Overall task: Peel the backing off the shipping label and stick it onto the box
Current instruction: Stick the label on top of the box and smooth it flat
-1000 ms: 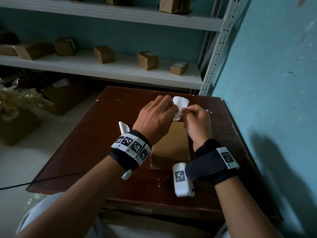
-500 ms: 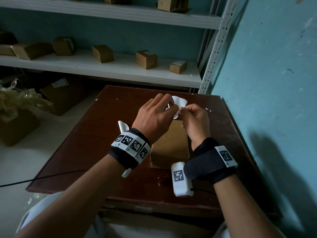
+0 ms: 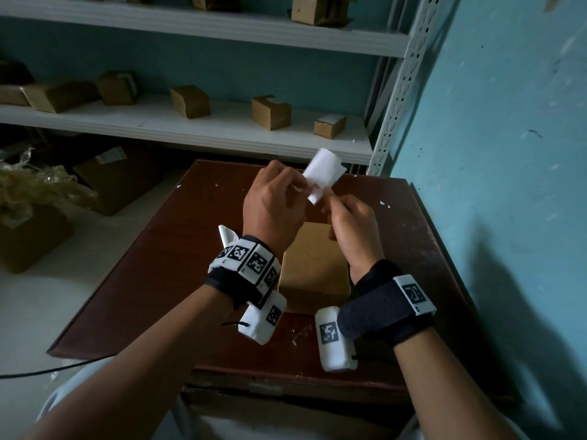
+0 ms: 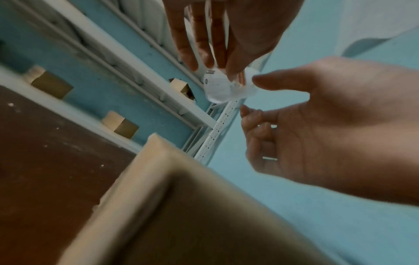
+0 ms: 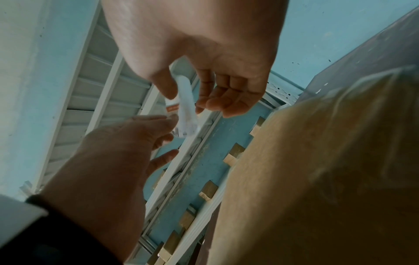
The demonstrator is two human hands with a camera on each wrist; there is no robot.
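Cardboard formed the box [image 3: 313,265], which lay on the brown surface [image 3: 165,265] nearer its right edge than its left, directly below both wrists, top face bare. Going from the left: the left hand [image 3: 273,208] was raised above the far end of the box, with thumb and fingers pinching the white shipping label [image 3: 322,173]. The label was in the air, curled, and extended up and away from that pinch toward the far edge of the surface. Just to the right, the right hand [image 3: 349,223] was positioned with its fingertips at the lower end of the label; the wrist views showed its fingers loosely spread and not closed on the paper. Judged from this, the backing was not yet fully separated. The left hand carried the label; the right hand was nearer the loose lower end and the box. Nothing lay between label and box. Behind the far edge, a shelf [image 3: 222,128] held small cartons.
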